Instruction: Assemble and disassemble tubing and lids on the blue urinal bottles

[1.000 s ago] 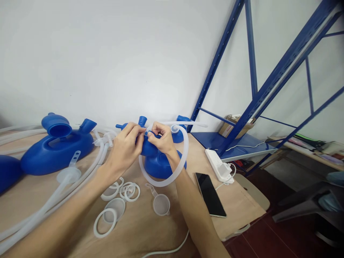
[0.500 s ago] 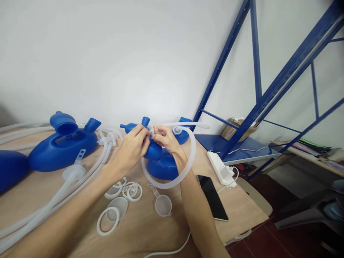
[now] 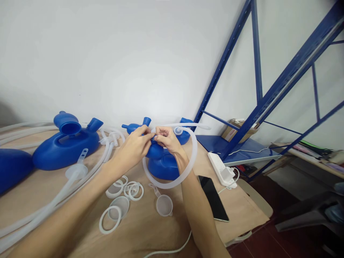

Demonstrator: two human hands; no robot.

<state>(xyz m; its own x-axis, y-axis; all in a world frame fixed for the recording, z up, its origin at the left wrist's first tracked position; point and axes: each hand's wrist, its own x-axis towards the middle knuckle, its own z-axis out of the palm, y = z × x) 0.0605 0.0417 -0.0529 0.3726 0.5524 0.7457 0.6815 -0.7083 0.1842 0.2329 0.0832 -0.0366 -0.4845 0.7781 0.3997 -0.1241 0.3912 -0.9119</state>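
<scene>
Although both hands work at the same spot as half a second ago, the gap between their fingertips looks tighter, suggesting closer, finer handling. The left hand (image 3: 138, 141) and right hand (image 3: 168, 139) are pinched narrow at the top of the blue bottle (image 3: 162, 166), which sits on the table (image 3: 150, 236) beneath them; a pale tube (image 3: 194, 152) loops across its near side. The fingers hide exactly which small part they squeeze. Well left of the blue bottle, a second container (image 3: 14, 169) is cut off by the frame.

Phone (image 3: 213, 199) R of btl (image 3: 162, 167), on tbl (image 3: 142, 229)
</scene>
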